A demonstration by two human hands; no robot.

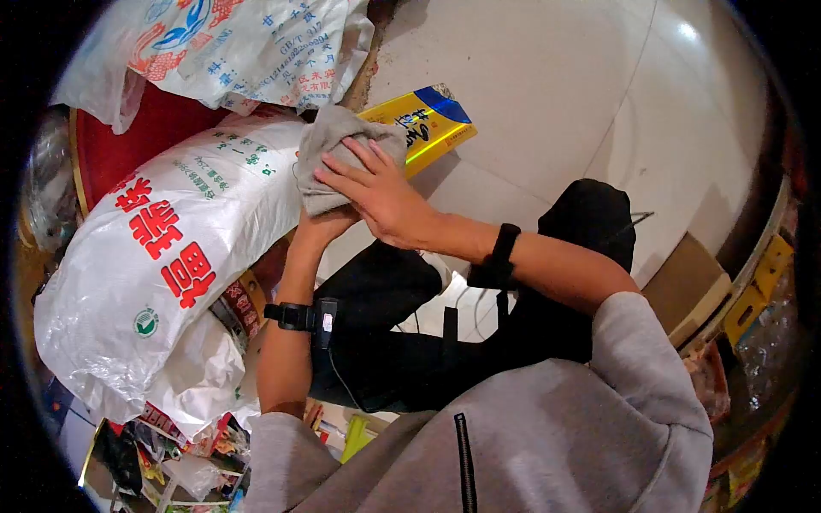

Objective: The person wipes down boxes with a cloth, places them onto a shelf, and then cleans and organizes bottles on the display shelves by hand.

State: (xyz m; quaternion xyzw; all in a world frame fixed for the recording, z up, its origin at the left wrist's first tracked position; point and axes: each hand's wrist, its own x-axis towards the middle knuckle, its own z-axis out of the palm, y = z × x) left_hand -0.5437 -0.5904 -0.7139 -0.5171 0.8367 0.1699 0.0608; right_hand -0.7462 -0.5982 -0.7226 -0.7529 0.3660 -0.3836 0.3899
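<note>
To the left of our hands we have a large white plastic sack (214, 218) printed with red and green characters, one end close beside the grey cloth (329, 137). Our left hand (327, 224) sits at the cloth's lower edge, its fingers hidden so that we cannot tell whether they grip anything, while our right hand (382, 195) lies flat over the cloth with fingers extended. Just beyond our right fingertips, the yellow-and-blue box (438, 130) juts out from the cloth above the pale tiled floor (547, 111), and past our right forearm we see brown cardboard (687, 286).
</note>
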